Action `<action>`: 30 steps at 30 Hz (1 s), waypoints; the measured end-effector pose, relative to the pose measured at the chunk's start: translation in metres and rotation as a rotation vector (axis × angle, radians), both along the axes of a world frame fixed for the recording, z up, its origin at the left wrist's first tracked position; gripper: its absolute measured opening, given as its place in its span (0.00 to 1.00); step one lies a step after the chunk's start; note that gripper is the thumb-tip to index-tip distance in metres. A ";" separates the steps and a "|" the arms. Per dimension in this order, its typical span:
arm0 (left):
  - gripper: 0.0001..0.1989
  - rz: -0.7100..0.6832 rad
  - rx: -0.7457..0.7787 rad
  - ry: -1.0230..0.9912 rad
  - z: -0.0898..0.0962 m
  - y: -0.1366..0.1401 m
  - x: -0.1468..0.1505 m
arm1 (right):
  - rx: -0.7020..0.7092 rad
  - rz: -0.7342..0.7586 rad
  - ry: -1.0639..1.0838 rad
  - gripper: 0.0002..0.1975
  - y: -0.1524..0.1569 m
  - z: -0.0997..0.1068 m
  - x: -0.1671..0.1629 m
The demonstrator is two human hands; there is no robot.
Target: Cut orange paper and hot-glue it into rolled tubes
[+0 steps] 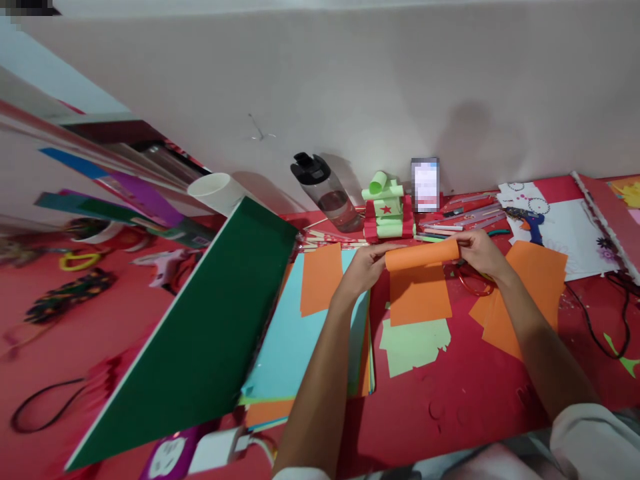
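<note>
My left hand (366, 269) and right hand (481, 255) are closed on opposite ends of a partly rolled orange sheet (421, 288), over the red surface (400, 420) beside pale green paper (415, 345)

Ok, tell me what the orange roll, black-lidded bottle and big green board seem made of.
Orange roll: matte paper or thin card, by its smooth curl and dull surface.
Black-lidded bottle: probably smooth clear plastic, possibly glass, as its body is see-through.
Green board: matte, perhaps foam board or card, given its dull face and pale edge.
</note>
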State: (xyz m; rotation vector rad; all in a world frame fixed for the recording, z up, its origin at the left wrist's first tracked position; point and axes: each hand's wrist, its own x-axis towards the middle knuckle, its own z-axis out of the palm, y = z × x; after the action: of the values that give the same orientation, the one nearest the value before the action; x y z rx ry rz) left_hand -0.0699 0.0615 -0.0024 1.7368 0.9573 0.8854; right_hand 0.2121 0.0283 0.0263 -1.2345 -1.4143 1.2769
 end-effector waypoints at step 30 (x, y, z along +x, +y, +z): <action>0.12 0.011 -0.125 -0.148 -0.016 0.002 -0.003 | -0.015 0.063 0.104 0.19 -0.018 0.029 -0.003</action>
State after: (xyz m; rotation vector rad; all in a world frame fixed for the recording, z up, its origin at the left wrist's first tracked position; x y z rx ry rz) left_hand -0.0724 0.0630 -0.0182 1.5391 0.9050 0.9277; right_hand 0.2092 0.0105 0.0552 -1.1251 -1.3807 1.3771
